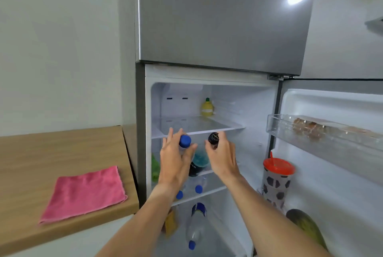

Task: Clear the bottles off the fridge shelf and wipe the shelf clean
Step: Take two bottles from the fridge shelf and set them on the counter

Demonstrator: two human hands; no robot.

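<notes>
A pink cloth (pixel 84 193) lies flat on the wooden counter (pixel 31 153) at the left, near the open fridge (pixel 223 18). The person's left hand (pixel 176 160) wraps around a clear bottle with a blue cap (pixel 184 141) and holds it just in front of the glass shelf (pixel 199 127). To its right, the right hand (pixel 222 159) grips a bottle with a black cap (pixel 213 138) near the same shelf edge. Far back on that shelf stands a small yellow bottle (pixel 207 107). Lower shelves hold more bottles with blue caps (pixel 198 189). At the right, a cup with a red lid (pixel 277 182) sits in the open door
</notes>
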